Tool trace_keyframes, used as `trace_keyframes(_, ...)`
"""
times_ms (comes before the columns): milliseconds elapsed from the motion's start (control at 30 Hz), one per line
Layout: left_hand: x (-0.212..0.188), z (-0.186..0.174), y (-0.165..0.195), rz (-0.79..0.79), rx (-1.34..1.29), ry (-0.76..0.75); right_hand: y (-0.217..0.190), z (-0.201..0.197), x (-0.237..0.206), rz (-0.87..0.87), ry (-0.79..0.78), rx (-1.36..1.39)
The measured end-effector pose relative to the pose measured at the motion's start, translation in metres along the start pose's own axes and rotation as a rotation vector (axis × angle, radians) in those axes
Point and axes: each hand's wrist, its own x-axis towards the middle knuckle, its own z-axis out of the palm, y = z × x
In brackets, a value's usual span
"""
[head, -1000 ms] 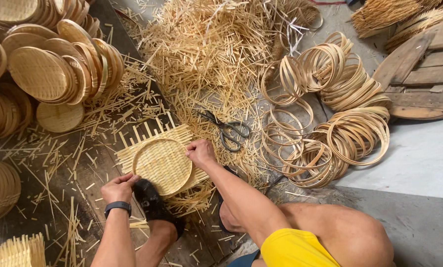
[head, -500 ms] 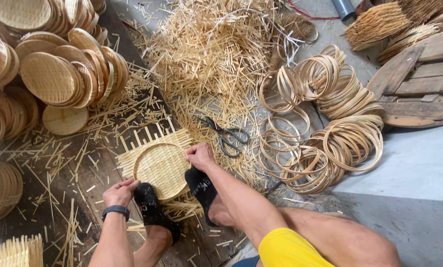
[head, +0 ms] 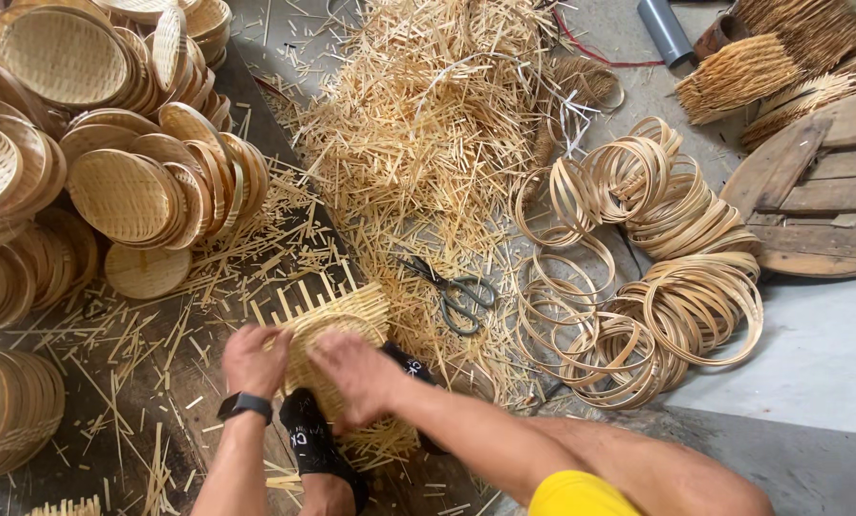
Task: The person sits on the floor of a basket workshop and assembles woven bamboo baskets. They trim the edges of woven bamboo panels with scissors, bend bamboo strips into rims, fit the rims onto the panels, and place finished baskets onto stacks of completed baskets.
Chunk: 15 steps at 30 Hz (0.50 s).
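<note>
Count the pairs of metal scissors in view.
1: the grey metal scissors lie on the floor beside the pale bamboo offcut pile, left of the bamboo hoops. Others may be buried.

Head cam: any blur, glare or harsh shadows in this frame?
Head view: motion blur on the right hand and left hand over the woven bamboo mat; scissors, bamboo rings and stacked woven baskets stay sharp. Light is soft and even, shadows faint. No glare; the pale concrete floor at right is bright but not blown out.
</note>
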Motion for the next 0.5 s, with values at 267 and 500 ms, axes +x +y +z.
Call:
trace_keyframes(267,0.026,0.048,0.013,0.298,-0.217,0.082,-0.01,0.083,0.031,-0.047,0.545,-0.207)
trace_keyframes(500,0.031,0.049,0.013,0.291,-0.321,0.09,-0.023,0.099,0.031,-0.026,0.629,-0.071)
